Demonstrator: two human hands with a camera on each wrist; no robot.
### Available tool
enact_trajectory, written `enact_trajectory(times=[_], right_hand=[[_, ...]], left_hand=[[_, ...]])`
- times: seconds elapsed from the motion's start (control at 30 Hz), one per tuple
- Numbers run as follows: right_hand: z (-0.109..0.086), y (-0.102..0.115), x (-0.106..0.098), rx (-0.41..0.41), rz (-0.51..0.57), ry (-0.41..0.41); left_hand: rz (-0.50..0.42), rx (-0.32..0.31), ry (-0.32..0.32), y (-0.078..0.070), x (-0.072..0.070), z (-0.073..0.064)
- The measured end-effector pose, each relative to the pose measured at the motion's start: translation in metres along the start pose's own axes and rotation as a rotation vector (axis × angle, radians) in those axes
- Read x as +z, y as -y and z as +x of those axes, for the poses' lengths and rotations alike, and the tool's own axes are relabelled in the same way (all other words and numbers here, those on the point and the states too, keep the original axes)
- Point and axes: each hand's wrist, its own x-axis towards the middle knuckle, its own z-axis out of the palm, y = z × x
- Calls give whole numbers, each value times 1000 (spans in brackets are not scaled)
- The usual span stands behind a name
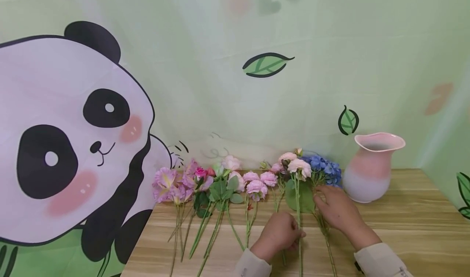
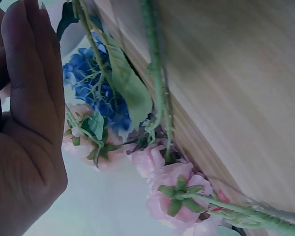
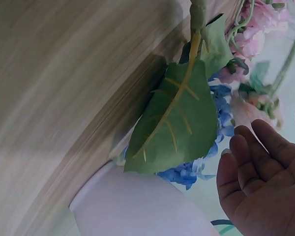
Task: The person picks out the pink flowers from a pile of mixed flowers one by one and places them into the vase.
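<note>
My left hand [image 1: 280,233] pinches the green stem of a pale pink artificial flower [image 1: 300,169], which stands upright with its blooms toward the backdrop. The same blooms [image 2: 101,142] show beyond the hand in the left wrist view. Beside it, my right hand [image 1: 338,208] is over the stem and leaves of a blue hydrangea [image 1: 324,169], its fingers loosely bent. From the right wrist, those fingers appear apart from the hydrangea's big green leaf [image 3: 179,120], with nothing in their grasp. A pink and white vase [image 1: 371,171] stands right of this hand.
Several more flowers lie in a row on the wooden table [image 1: 415,236] to the left: pink peonies [image 1: 257,187], a deep pink rose [image 1: 200,172] and purple lilies [image 1: 167,183]. Behind the table hangs a pale green cloth [image 1: 205,93] printed with a panda.
</note>
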Motion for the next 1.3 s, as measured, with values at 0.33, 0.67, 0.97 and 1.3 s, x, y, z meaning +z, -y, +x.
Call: enact_trajectory(times=[0.33, 0.67, 0.97, 1.3], right_hand=[[2, 3, -3, -19, 16, -65], [9, 14, -23, 178, 557, 96], [11, 24, -33, 191, 667, 115], [15, 30, -42, 240, 842, 93]], left_hand=[[-2, 87, -58, -9, -5, -2], [-70, 128, -79, -10, -10, 1], [-122, 146, -68, -9, -9, 1], [-102, 182, -75, -12, -8, -1]])
